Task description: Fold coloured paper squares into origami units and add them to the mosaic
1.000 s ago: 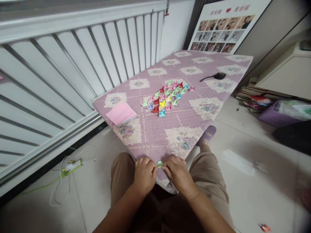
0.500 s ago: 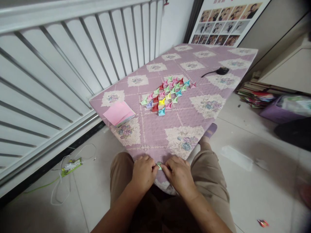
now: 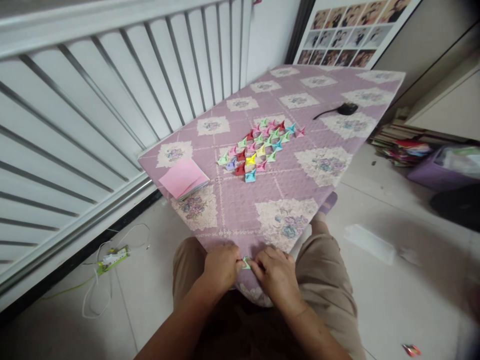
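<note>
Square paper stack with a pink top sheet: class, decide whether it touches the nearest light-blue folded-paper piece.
Apart. The head view shows bare purple tablecloth between the paper stack and the light-blue piece.

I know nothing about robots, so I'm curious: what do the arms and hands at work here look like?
They are a person's. The left hand and right hand wear no gloves; the left forearm and right forearm show no sleeves or cables.
</note>
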`<state>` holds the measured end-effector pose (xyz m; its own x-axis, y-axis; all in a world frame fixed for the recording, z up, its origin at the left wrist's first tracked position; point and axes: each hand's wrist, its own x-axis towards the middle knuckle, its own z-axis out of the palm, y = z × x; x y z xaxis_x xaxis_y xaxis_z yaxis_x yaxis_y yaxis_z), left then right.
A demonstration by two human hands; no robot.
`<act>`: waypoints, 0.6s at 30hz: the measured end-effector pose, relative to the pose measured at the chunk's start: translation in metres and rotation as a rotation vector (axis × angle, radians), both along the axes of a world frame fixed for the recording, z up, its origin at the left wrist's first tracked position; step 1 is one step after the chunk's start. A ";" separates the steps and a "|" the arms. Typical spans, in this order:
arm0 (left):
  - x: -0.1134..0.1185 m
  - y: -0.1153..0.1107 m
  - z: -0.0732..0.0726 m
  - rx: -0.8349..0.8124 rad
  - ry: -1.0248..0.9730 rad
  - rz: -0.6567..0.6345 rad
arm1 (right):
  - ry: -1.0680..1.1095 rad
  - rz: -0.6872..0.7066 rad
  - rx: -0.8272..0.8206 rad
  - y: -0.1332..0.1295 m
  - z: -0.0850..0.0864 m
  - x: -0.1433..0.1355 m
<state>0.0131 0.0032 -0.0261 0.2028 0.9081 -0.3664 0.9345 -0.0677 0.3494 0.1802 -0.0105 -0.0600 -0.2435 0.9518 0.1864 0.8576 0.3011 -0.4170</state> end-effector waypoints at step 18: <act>0.003 -0.030 -0.015 0.263 -0.216 0.130 | 0.275 0.158 -0.163 -0.005 0.002 0.023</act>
<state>0.0160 -0.0265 -0.0416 0.1266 0.9888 -0.0786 0.8479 -0.0667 0.5260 0.2030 -0.0154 -0.0582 -0.3523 0.9289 0.1144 0.6547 0.3320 -0.6791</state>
